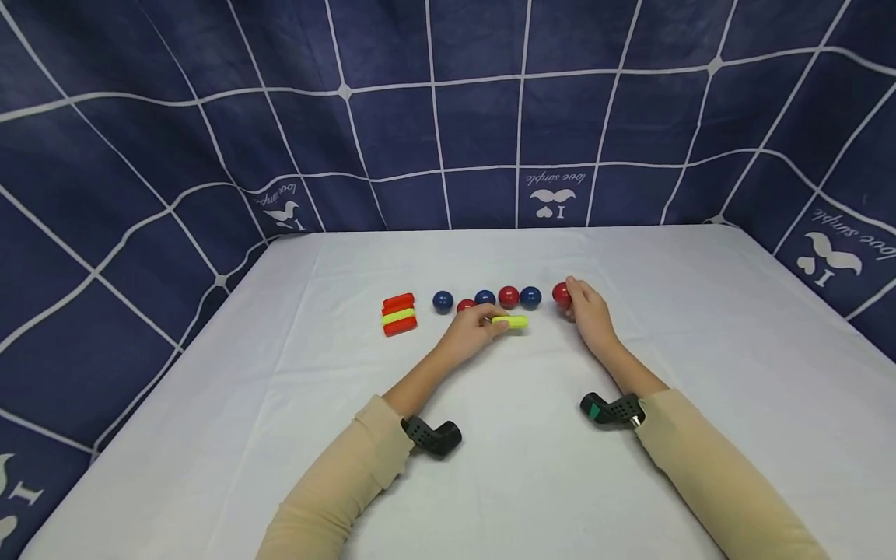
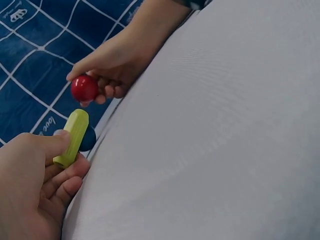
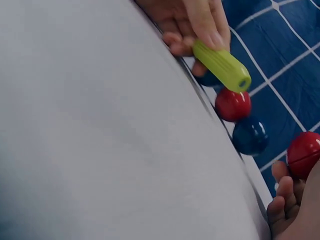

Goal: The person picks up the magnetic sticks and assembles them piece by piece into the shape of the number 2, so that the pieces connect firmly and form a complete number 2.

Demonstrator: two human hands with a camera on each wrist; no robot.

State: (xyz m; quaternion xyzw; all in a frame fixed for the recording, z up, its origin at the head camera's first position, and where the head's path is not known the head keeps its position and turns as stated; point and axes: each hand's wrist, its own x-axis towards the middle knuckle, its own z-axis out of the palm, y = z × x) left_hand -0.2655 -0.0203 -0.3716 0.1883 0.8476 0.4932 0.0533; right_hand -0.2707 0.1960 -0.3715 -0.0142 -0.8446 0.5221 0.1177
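My left hand (image 1: 469, 334) pinches a yellow-green ribbed stick (image 1: 516, 321) between thumb and fingers. A small hole shows in the stick's end in the right wrist view. To the right, my right hand (image 1: 590, 316) grips a glossy red ball (image 1: 561, 294) with thumb and fingertips. Between the hands, past the stick, sit a red ball (image 1: 509, 296) and a blue ball (image 1: 530, 297) side by side. Another blue ball (image 1: 484, 297) and a red one (image 1: 465, 305) lie just beyond the left hand, which partly hides them.
A blue ball (image 1: 442, 302) marks the left end of the row. Farther left, several red sticks (image 1: 400, 327) lie side by side with a yellow-green stick (image 1: 398, 316) among them. A white cloth (image 1: 532, 482) covers the table; a dark blue checked curtain (image 1: 476, 124) hangs behind.
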